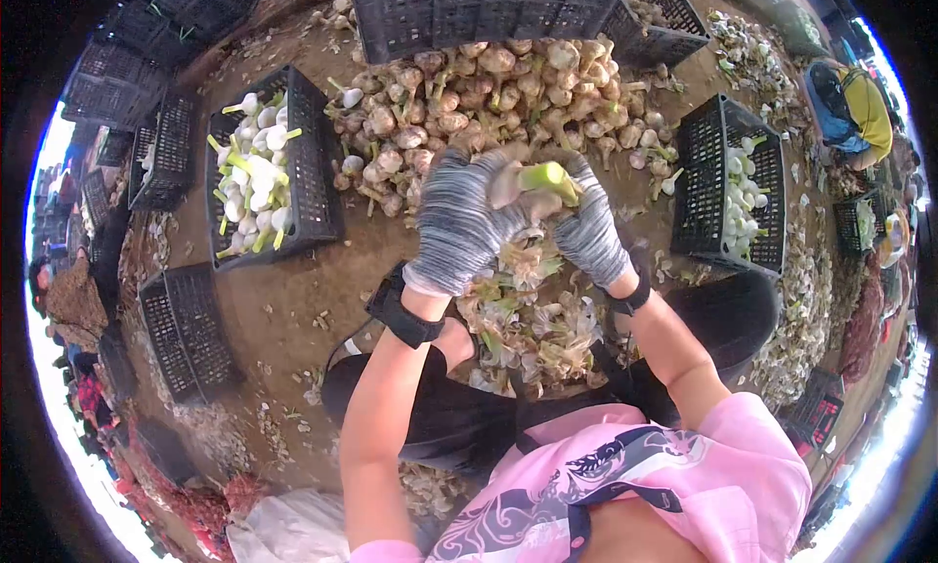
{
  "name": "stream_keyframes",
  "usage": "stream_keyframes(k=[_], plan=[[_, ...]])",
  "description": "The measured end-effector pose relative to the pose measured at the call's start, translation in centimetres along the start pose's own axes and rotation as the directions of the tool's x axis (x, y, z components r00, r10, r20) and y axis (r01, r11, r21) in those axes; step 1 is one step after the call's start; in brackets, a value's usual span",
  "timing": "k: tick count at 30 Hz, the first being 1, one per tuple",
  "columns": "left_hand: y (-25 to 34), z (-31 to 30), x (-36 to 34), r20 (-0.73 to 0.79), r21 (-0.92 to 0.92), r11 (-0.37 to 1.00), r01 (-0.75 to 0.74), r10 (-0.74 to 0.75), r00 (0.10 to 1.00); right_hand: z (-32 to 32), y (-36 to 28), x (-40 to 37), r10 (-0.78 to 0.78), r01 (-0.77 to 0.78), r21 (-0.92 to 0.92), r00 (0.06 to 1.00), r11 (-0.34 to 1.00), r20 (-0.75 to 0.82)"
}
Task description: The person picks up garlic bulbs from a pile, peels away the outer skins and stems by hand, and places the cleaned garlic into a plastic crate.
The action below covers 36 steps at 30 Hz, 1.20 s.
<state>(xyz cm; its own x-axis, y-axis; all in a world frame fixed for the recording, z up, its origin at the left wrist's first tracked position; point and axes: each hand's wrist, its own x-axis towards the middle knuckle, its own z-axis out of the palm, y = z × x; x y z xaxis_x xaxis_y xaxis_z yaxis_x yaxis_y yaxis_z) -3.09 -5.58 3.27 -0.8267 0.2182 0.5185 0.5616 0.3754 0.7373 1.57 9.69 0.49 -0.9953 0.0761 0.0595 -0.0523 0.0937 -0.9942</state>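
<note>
A garlic bulb (543, 204) with a thick green stem is held up between both hands, in front of the pile. My left hand (461, 216), in a grey striped glove, is closed around its left side. From the other side my right hand (592, 229), gloved alike, has its fingers closed at the stem and the bulb's right side; the fingertips are partly hidden. Just beyond the hands lies a heap of unpeeled garlic (498, 89) with brownish skins. Loose peeled skins (537, 329) are piled below, between my legs.
A black crate of peeled white garlic (318, 187) stands to the left, another crate (696, 182) to the right. A large black crate (479, 16) rises behind the heap. An empty-looking crate (191, 333) is at lower left. Another person (850, 114) is at far right.
</note>
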Motion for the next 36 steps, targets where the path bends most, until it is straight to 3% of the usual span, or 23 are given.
stream_keyframes(k=[2, 3, 4, 7, 9, 10, 11, 12, 13, 15, 17, 18, 20, 21, 22, 24, 25, 26, 28, 29, 30, 32, 36], plan=[[0.0, 0.1, -0.4, 0.31, 0.011, 0.946, 0.323, -0.31, 0.899, -0.2, -0.9, 0.1, -0.093, 0.097, -0.049, 0.992, 0.994, 0.084], [-0.6, 0.3, -0.6, 0.355, -0.11, 0.891, 0.44, -0.378, 0.855, -0.1, -0.8, -0.1, -0.079, 0.078, 0.018, 0.995, 0.997, 0.062], [-0.8, 0.3, -0.6, 0.357, -0.111, 0.891, 0.441, -0.378, 0.854, -0.4, -0.1, -0.2, -0.078, 0.077, 0.018, 0.995, 0.997, 0.06], [-1.4, 0.3, -1.1, 0.454, -0.194, 0.829, 0.524, -0.398, 0.797, -2.2, 3.3, -1.2, 0.275, -0.294, 0.136, 0.951, 0.946, 0.144], [-1.6, 0.2, -1.6, 0.492, -0.483, 0.586, 0.651, -0.434, 0.755, -2.6, 3.6, -1.0, 0.181, -0.186, 0.073, 0.981, 0.98, 0.077], [-1.7, -0.3, -1.6, 0.493, -0.482, 0.586, 0.652, -0.434, 0.754, -2.9, 3.7, -0.8, 0.242, -0.286, 0.513, 0.958, 0.81, 0.153], [-1.0, -1.2, -0.9, 0.571, -0.499, 0.557, 0.664, -0.365, 0.735, -2.9, 3.1, -0.4, 0.301, -0.348, 0.824, 0.926, 0.447, 0.228], [-0.6, -1.8, -0.4, 0.642, -0.512, 0.528, 0.677, -0.288, 0.71, -2.8, 3.2, 0.0, 0.231, -0.308, 0.771, 0.95, 0.557, 0.212], [-1.5, -1.4, -1.0, 0.601, -0.518, 0.569, 0.639, -0.289, 0.745, -3.2, 2.6, 0.4, 0.315, -0.422, 0.893, 0.878, 0.158, 0.36], [-0.6, -2.4, -0.5, 0.627, -0.548, 0.508, 0.665, -0.277, 0.728, -3.7, 2.2, 1.0, 0.32, -0.45, 0.851, 0.791, -0.272, 0.521], [-0.2, -2.5, -0.2, 0.654, -0.603, 0.413, 0.682, -0.232, 0.72, -3.6, 3.2, 1.4, 0.07, -0.495, 0.854, 0.858, -0.158, 0.509], [-0.2, -2.0, -0.5, 0.655, -0.602, 0.414, 0.682, -0.232, 0.719, -3.1, 3.7, 1.4, 0.069, -0.494, 0.855, 0.858, -0.16, 0.509], [-0.5, -1.0, -1.3, 0.671, -0.725, -0.015, 0.688, -0.239, 0.702, -2.1, 4.6, 1.3, 0.303, -0.427, 0.88, 0.828, -0.207, 0.473], [-0.1, -1.1, -1.2, 0.705, -0.708, -0.193, 0.679, -0.243, 0.666, -1.9, 4.8, 0.5, 0.285, -0.449, 0.892, 0.85, -0.052, 0.444], [-0.2, -1.0, -1.1, 0.704, -0.71, -0.19, 0.678, -0.243, 0.668, -1.7, 5.3, -0.4, 0.282, -0.45, 0.892, 0.85, -0.05, 0.445], [-0.7, -0.6, -1.1, 0.637, -0.755, -0.452, 0.475, -0.337, 0.693, -1.1, 6.9, -2.5, 0.329, -0.543, 0.777, 0.832, 0.32, 0.446], [-1.2, -1.0, -0.8, 0.68, -0.728, -0.444, 0.523, -0.369, 0.633, -1.2, 7.8, -4.0, 0.216, -0.41, 0.519, 0.893, 0.75, 0.394], [-1.7, -0.7, -0.9, 0.677, -0.731, -0.443, 0.519, -0.375, 0.633, -2.1, 6.4, -4.6, 0.271, -0.526, 0.658, 0.848, 0.538, 0.456], [-3.2, 0.2, -1.6, 0.581, -0.804, -0.311, 0.506, -0.591, 0.56, -3.8, 3.6, -5.7, 0.374, -0.607, 0.795, 0.734, -0.015, 0.567], [-3.7, 0.5, -2.0, 0.535, -0.817, -0.22, 0.533, -0.633, 0.56, -4.7, 3.0, -5.3, 0.358, -0.542, 0.835, 0.765, -0.094, 0.536], [-4.4, 0.7, -2.3, 0.532, -0.819, -0.217, 0.531, -0.636, 0.56, -5.7, 2.8, -4.6, 0.29, -0.487, 0.869, 0.822, -0.088, 0.49], [-5.7, 0.9, -2.8, 0.567, -0.785, -0.315, 0.534, -0.713, 0.413, -7.4, 3.4, -3.1, 0.106, -0.436, 0.899, 0.893, -0.044, 0.438], [-5.8, 0.4, -2.2, 0.537, -0.826, -0.377, 0.42, -0.753, 0.38, -7.2, 8.8, -2.6, -0.187, -0.546, 0.838, 0.823, 0.003, 0.537]])
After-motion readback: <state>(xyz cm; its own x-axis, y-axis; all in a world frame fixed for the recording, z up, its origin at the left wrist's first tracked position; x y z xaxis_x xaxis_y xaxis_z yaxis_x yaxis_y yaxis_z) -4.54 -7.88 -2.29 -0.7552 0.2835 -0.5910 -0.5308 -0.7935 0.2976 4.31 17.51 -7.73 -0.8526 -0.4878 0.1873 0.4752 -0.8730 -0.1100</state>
